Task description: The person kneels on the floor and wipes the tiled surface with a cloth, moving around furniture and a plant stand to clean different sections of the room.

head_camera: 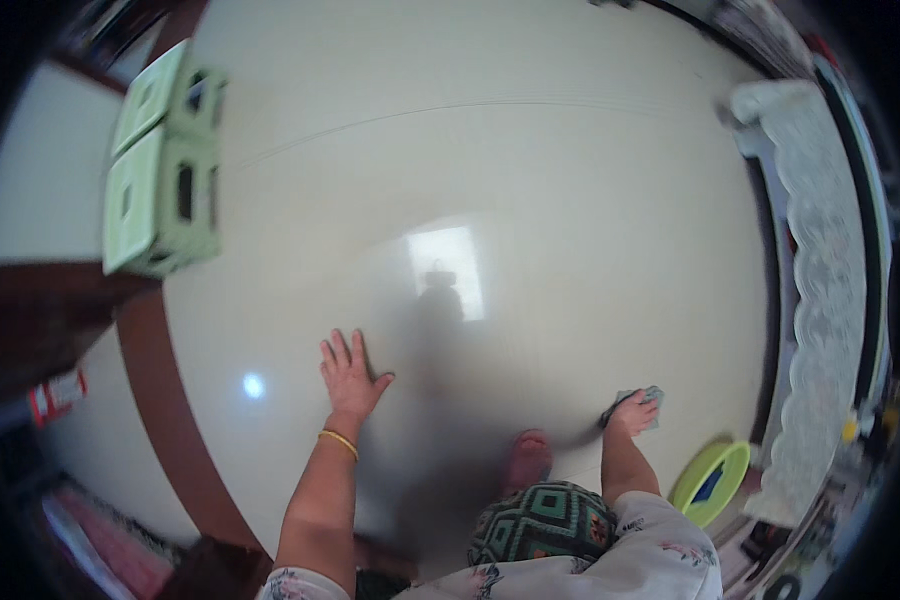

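My left hand (350, 386) is held out with its fingers apart, holding nothing; I cannot tell whether it touches the floor. A yellow bangle (339, 444) circles that wrist. Low on the right, my right hand (634, 414) presses a grey-green cloth (653, 397) against the glossy light tile floor (570, 225). Part of the cloth is hidden under the hand. My foot (529, 454) shows between my arms, beside a knee in patterned green and black fabric (544, 523).
A lime-green plastic basin (712, 484) with something blue inside stands right of my right hand. Two pale green plastic stools (131, 206) stand at the left, near a dark red-brown floor border (154, 352). White scalloped lace cloth (821, 247) covers furniture along the right.
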Available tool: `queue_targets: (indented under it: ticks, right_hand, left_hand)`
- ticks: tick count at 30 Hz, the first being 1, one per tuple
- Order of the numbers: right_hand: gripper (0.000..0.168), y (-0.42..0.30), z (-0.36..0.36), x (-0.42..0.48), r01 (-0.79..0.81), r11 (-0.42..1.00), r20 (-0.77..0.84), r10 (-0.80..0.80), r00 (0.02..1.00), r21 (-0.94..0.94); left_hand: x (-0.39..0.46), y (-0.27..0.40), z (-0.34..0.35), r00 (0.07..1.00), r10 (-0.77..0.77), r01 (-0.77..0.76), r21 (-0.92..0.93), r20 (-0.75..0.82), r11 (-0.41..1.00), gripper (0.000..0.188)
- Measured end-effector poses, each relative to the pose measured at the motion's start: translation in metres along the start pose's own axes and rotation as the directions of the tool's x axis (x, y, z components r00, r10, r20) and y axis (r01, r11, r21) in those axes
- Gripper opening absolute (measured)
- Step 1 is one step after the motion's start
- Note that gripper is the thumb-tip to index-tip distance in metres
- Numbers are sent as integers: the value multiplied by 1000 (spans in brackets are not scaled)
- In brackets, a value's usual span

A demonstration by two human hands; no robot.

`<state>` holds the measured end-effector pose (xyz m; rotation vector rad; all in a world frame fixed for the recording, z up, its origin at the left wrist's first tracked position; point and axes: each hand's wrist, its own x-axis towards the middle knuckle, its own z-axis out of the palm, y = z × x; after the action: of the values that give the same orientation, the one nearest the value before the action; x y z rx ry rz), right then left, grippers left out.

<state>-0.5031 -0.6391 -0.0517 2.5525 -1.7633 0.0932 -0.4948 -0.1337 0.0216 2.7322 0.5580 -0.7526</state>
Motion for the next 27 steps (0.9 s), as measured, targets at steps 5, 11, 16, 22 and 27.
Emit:
queue_targets:
  ticks: [5,11,16,22,27]
  right_hand:
    - [59,-92,4,-29,327,943,-49,-324,945,59]
    - [55,-265,-7,-192,862,505,-110,-855,507,45]
    - [55,-317,-20,-415,973,216,-105,-969,224,85]
    - [57,-344,-41,-600,991,59,-54,-996,66,119]
    - [56,-323,-64,-764,938,-284,-78,-959,-274,200]
  left_hand:
    - [-79,-157,26,844,-531,536,-94,73,839,113]
    - [-155,-349,28,550,-750,831,-151,367,535,125]
    - [-170,-375,94,706,-678,707,-267,206,655,132]
    - [-161,-356,73,712,-654,702,-300,256,646,134]
    - [-158,-357,67,688,-651,726,-308,320,615,129]
